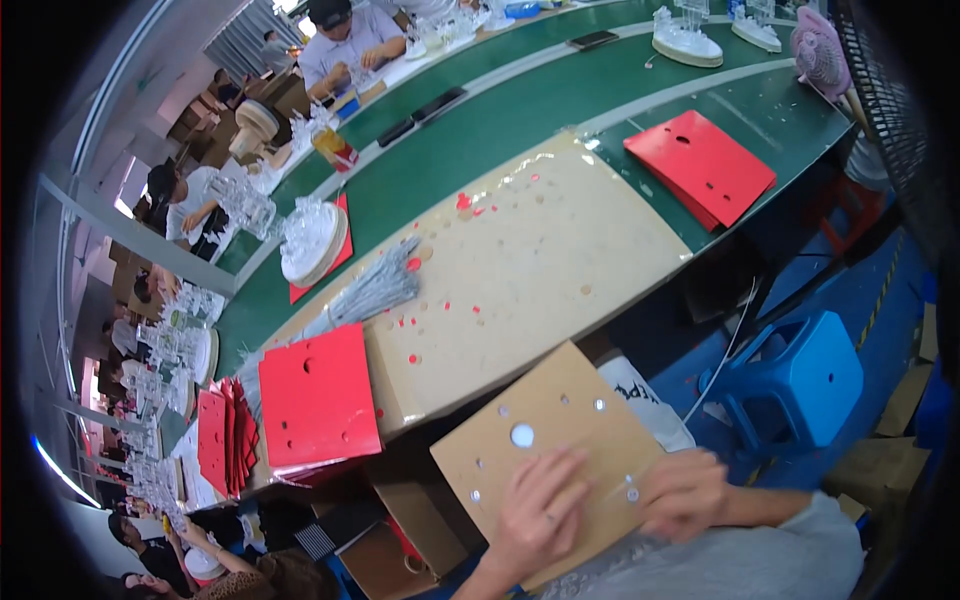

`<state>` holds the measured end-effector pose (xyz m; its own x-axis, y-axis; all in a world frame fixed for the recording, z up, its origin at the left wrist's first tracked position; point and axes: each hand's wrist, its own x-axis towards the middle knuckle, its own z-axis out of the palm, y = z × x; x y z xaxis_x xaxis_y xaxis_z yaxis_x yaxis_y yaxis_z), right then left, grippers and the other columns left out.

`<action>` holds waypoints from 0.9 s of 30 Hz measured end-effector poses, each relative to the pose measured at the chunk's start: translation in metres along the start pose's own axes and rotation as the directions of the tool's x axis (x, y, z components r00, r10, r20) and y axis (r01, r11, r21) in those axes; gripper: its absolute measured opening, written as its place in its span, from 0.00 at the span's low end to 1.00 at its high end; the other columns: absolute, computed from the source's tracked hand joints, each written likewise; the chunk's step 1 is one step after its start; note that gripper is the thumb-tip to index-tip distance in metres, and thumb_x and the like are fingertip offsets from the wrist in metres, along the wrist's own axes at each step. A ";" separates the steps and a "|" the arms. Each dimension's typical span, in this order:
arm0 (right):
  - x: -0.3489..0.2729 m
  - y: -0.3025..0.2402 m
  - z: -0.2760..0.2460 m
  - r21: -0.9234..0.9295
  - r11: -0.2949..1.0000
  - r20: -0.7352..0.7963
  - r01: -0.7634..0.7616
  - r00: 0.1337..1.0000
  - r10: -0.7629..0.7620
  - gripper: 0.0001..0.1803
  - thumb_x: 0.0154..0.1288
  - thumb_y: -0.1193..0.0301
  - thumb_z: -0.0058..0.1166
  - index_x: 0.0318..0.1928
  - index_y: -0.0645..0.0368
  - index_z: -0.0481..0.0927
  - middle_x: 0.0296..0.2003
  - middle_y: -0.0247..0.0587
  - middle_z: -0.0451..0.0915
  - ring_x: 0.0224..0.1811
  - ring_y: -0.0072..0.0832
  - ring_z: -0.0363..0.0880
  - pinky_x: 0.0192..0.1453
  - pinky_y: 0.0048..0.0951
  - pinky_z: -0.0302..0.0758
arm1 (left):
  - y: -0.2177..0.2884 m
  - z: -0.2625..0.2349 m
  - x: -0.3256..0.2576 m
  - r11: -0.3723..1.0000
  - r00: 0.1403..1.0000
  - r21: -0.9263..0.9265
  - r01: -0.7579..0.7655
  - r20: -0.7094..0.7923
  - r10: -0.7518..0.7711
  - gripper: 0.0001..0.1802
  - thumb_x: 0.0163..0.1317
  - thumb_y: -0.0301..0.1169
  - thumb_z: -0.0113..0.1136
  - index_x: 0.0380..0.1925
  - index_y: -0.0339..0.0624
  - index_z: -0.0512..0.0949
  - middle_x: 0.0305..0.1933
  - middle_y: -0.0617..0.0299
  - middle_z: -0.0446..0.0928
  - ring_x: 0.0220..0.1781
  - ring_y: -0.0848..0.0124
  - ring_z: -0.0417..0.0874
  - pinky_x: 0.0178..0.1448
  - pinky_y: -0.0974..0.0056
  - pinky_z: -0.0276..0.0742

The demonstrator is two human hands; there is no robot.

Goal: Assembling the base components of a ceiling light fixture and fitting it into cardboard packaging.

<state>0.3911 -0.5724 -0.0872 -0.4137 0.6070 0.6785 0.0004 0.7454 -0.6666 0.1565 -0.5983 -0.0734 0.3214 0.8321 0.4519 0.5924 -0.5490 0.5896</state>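
Observation:
A brown cardboard square (545, 430) with several punched holes lies tilted over my lap, below the bench edge. My left hand (535, 515) rests flat on its near side with fingers spread. My right hand (685, 492) presses on its right corner, fingers curled over the edge. Small clear pieces sit in some of the holes. A stack of red punched squares (318, 397) lies on the bench to the left of the brown one.
A tan work mat (540, 250) dotted with red punch scraps covers the bench. Clear plastic rods (375, 290) lie bundled on it. More red squares (700, 165) sit far right. A blue stool (800, 375) stands on the floor. Other people work along the green belt.

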 end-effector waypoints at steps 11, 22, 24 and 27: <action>-0.013 0.036 -0.022 0.482 0.698 -0.609 -0.529 0.371 0.701 0.29 0.85 0.55 0.30 0.70 0.62 0.70 0.32 0.32 0.74 0.30 0.15 0.69 0.34 0.20 0.68 | 0.015 0.005 -0.008 0.993 0.933 0.069 0.094 0.342 -0.112 0.26 0.61 0.29 0.68 0.62 0.43 0.80 0.73 0.49 0.71 0.76 0.50 0.70 0.71 0.52 0.67; 0.121 0.053 -0.025 0.708 0.598 -0.173 -0.376 0.728 0.663 0.21 0.80 0.74 0.43 0.68 0.66 0.74 0.25 0.32 0.73 0.23 0.13 0.67 0.28 0.17 0.66 | 0.016 0.001 0.000 0.982 0.929 0.136 0.133 0.328 -0.171 0.27 0.60 0.30 0.69 0.62 0.46 0.80 0.72 0.47 0.71 0.75 0.49 0.71 0.66 0.52 0.72; 0.131 0.055 -0.030 0.710 0.588 -0.138 -0.387 0.743 0.655 0.21 0.80 0.74 0.43 0.68 0.66 0.74 0.25 0.31 0.74 0.23 0.13 0.68 0.28 0.17 0.66 | 0.015 -0.001 0.003 0.978 0.936 0.153 0.141 0.302 -0.182 0.27 0.59 0.29 0.70 0.61 0.45 0.81 0.71 0.48 0.73 0.73 0.49 0.73 0.67 0.51 0.72; 0.138 0.063 -0.033 0.724 0.580 -0.119 -0.373 0.761 0.638 0.20 0.80 0.73 0.44 0.66 0.67 0.76 0.27 0.32 0.76 0.24 0.14 0.71 0.28 0.17 0.69 | 0.012 -0.001 0.004 0.985 0.941 0.115 0.129 0.300 -0.158 0.27 0.58 0.27 0.70 0.60 0.43 0.81 0.69 0.49 0.75 0.70 0.50 0.75 0.67 0.51 0.73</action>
<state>0.3636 -0.4326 -0.0251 -0.2060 0.9702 0.1273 -0.5047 0.0061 -0.8633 0.1646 -0.6017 -0.0640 0.4305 0.8930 0.1310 0.7098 -0.4246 0.5620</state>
